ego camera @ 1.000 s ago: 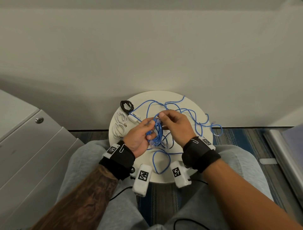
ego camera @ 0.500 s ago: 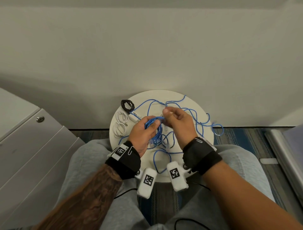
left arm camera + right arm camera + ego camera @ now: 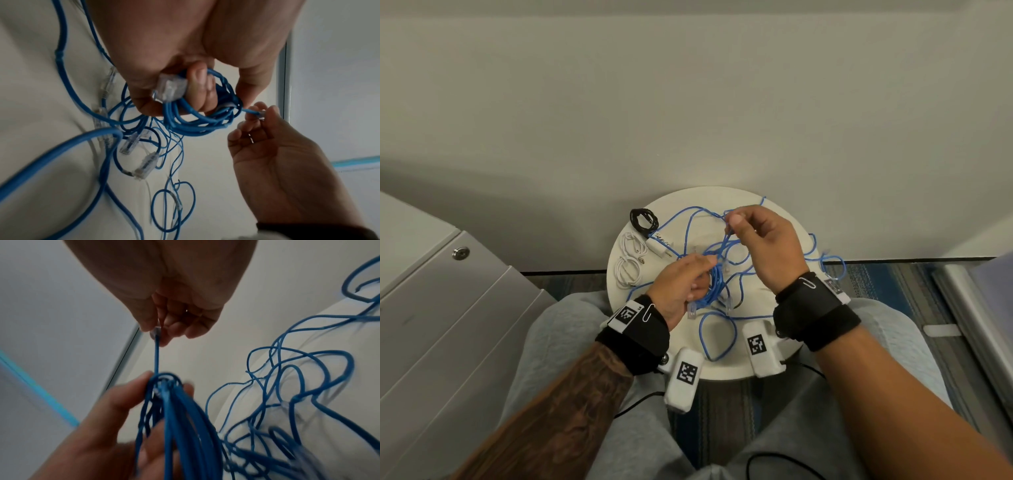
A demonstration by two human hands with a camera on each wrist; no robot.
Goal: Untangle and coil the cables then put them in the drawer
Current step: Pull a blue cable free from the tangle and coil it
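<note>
Thin blue network cables (image 3: 717, 339) lie tangled on a round white table (image 3: 726, 371). My left hand (image 3: 690, 284) grips a coiled bundle of blue cable (image 3: 197, 125) with a clear plug (image 3: 170, 88) under its thumb; the blue coil (image 3: 174, 426) also fills the right wrist view. My right hand (image 3: 736, 226) is raised above and behind it, and its thumb and forefinger pinch the clear plug (image 3: 155, 333) at the end of a strand that runs taut out of the coil. The same pinched plug (image 3: 260, 113) shows beside the coil in the left wrist view.
A coiled black cable (image 3: 642, 219), a white charger plug (image 3: 659, 245) and a coiled white cable (image 3: 628, 262) lie at the table's left. A grey drawer cabinet (image 3: 448, 308) with a lock (image 3: 460, 253) stands at left, drawers closed. A wall is right behind the table.
My right hand has lifted up and away from the left hand, drawing a strand of blue cable out of the coil. The left hand has kept its grip and stayed nearly still.
</note>
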